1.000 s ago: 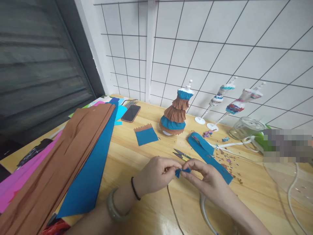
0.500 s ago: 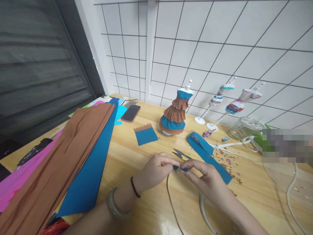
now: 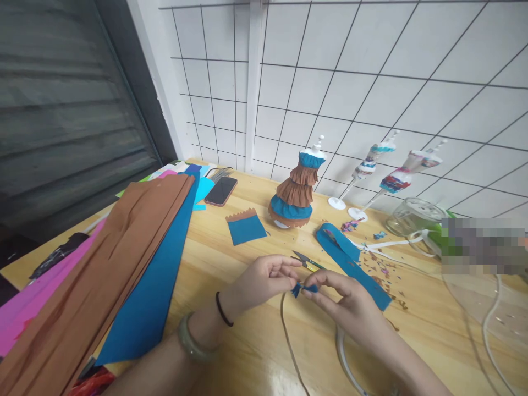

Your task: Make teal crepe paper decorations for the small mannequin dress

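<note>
Scanning left to right, I have brown sheets lying over a blue sheet, then the left hand: its forefinger has just come off the small blue bow-shaped piece, so the fingers are loosely spread, thumb tip at the piece's left end, contact unclear. That leaves the right hand as the only clear hold, thumb and forefinger pinched on the piece's right end, over the table on the near side of the snips. Folded blue strip lies beyond the right hand, scraps beside it.
</note>
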A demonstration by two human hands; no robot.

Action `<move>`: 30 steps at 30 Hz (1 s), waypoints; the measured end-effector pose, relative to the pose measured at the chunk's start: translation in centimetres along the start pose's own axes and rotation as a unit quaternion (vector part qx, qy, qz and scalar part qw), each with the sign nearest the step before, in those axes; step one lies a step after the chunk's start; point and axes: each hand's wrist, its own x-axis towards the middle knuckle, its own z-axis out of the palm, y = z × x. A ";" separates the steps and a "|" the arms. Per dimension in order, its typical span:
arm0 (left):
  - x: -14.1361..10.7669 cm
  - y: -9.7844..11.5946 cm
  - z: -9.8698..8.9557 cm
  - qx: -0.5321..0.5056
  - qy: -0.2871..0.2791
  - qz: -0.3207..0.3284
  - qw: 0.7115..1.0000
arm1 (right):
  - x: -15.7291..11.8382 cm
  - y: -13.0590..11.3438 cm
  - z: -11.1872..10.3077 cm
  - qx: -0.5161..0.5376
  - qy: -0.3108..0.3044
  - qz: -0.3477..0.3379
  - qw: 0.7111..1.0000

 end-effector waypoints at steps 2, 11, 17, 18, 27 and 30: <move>-0.1 -0.3 0.1 -0.003 -0.030 0.007 1.000 | 0.0 -0.1 0.0 0.020 -0.004 0.016 1.000; -0.2 0.0 0.2 0.010 -0.014 0.025 1.000 | 0.0 0.3 0.3 0.106 0.019 0.061 0.992; 0.0 -0.4 0.2 0.046 -0.004 0.025 0.999 | 0.1 0.8 0.5 0.192 0.023 0.070 0.979; 0.0 -0.5 0.3 0.045 -0.009 0.026 0.999 | 0.1 0.8 0.5 0.190 0.027 0.071 0.979; 0.0 -0.3 0.4 -0.001 0.004 0.054 0.999 | 0.1 -0.1 0.8 0.163 0.046 0.070 0.983; -0.1 -0.2 0.4 -0.009 -0.003 0.058 0.998 | 0.1 -0.2 0.9 0.166 0.052 0.068 0.983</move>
